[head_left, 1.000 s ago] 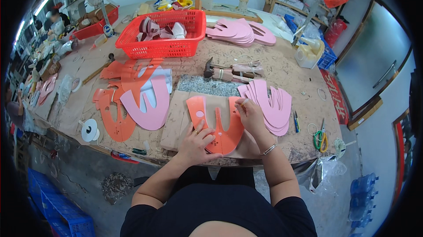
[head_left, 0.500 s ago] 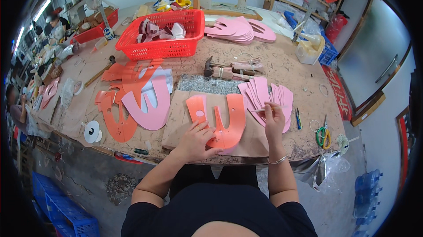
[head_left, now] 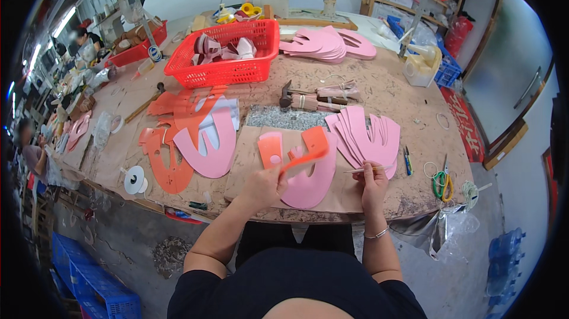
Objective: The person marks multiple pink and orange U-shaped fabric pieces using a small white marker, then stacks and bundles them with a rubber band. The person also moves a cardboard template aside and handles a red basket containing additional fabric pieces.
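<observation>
My left hand [head_left: 268, 187] is closed on the near edge of an orange U-shaped template [head_left: 310, 156], which is bent upward. Under it a pink U-shaped piece [head_left: 308, 193] of the same outline lies on a brown board. A thin pale stick-like marker [head_left: 355, 171] is pinched in my right hand [head_left: 374, 183], its tip pointing left. Just beyond that hand, a fanned stack of pink pieces [head_left: 367, 138] rests on the table. Left of the board lie another pink piece [head_left: 213, 150] and more orange templates [head_left: 169, 168].
A red basket [head_left: 222, 73] holding maroon and white pieces stands at the back. A hammer [head_left: 287, 94] lies beside tied bundles. Scissors [head_left: 442, 184] and a small blue knife [head_left: 408, 162] are at the right. A white spool [head_left: 135, 181] sits near the left front edge.
My left hand has gone from lying flat on the orange template to gripping it and lifting its near part, uncovering the pink piece. My right hand has lowered slightly with the marker.
</observation>
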Available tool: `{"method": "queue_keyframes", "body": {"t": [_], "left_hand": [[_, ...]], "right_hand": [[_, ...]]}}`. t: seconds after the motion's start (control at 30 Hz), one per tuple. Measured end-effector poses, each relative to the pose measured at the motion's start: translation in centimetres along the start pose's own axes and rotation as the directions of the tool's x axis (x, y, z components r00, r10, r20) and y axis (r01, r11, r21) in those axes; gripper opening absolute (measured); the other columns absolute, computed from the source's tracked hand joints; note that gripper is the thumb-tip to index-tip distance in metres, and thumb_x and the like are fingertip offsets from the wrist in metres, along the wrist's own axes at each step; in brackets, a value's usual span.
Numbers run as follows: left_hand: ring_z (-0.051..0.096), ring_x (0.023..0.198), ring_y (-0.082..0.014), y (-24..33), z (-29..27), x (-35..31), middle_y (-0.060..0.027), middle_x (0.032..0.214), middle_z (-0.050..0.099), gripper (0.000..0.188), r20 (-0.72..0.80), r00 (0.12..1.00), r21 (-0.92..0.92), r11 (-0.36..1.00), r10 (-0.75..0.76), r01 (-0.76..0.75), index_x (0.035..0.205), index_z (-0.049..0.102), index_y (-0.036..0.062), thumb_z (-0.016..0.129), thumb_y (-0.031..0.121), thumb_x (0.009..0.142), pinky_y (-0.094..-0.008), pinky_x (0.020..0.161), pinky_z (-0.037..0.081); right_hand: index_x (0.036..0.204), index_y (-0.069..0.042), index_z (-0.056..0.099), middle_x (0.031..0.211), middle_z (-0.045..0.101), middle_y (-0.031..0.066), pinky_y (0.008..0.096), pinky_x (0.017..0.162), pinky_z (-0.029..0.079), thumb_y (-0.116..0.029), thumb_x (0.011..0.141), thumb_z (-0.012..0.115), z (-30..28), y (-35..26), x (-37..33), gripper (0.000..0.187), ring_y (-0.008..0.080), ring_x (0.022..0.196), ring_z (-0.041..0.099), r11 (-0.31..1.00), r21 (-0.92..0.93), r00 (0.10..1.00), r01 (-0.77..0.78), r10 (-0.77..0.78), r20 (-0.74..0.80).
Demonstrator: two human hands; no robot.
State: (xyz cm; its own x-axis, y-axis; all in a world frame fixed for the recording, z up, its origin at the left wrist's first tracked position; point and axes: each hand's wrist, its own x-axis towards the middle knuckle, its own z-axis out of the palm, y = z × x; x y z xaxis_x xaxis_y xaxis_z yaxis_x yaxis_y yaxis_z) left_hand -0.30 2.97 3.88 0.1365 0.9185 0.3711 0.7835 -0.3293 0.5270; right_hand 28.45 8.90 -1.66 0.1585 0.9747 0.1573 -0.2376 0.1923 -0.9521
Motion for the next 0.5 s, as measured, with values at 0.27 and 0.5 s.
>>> {"method": "queue_keyframes", "body": {"t": [0.27,0.5], "left_hand": [[0.066,0.074,-0.0348,-8.7,-13.0,0.5,-0.0206,0.086,0.065,0.022,-0.768,0.575,0.455,0.873,0.284,0.177,0.11,0.057,-0.0065,0.05,0.009,0.095,-0.0419,0.062,0.053],[0.047,0.131,-0.0333,-11.3,-11.2,-4.7,-0.0044,0.137,0.057,0.041,-0.257,0.961,0.545,0.836,0.103,0.057,0.129,0.059,0.015,0.056,0.01,0.088,-0.0508,0.113,0.029]], "right_hand": [[0.107,0.001,0.06,0.082,0.064,0.0054,0.0234,0.066,0.052,-0.016,0.101,0.055,-0.1,-0.6,-0.2,0.018,0.0106,0.07,0.062,0.999,0.023,0.999,-0.035,0.035,0.01],[0.106,-0.001,0.059,0.082,0.064,0.0056,0.0241,0.068,0.053,-0.018,0.102,0.054,0.1,-0.6,-0.2,0.018,0.0119,0.072,0.063,0.999,0.003,0.999,-0.036,0.036,0.039]]}}
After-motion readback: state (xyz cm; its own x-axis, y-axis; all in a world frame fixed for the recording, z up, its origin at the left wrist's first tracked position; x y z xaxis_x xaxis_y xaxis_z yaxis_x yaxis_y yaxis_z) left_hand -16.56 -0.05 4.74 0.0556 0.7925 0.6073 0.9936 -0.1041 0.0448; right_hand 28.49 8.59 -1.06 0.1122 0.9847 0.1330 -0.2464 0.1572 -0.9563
